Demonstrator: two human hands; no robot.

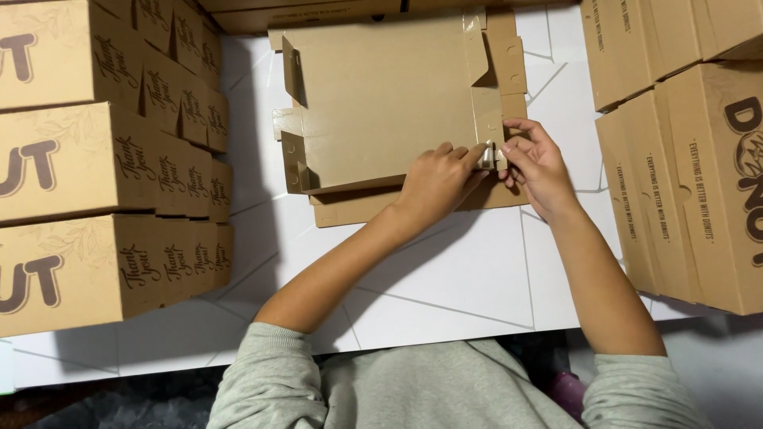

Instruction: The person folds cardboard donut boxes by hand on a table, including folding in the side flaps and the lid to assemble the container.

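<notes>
Both hands pinch one corner flap: left hand [435, 176] and right hand [538, 163] grip the flat cardboard box blank [381, 103] near the tabletop's [445, 278] far edge; uneven pressure could tear or crease it.

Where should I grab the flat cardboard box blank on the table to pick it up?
Probably the near long edge of the box blank, coming from the person's side. That edge slightly overhangs a second flat sheet beneath, so fingers could slide under. The right edge is taken: both hands, left and right, pinch a small tab there, and the left edge has loose, half-raised flaps.
</notes>
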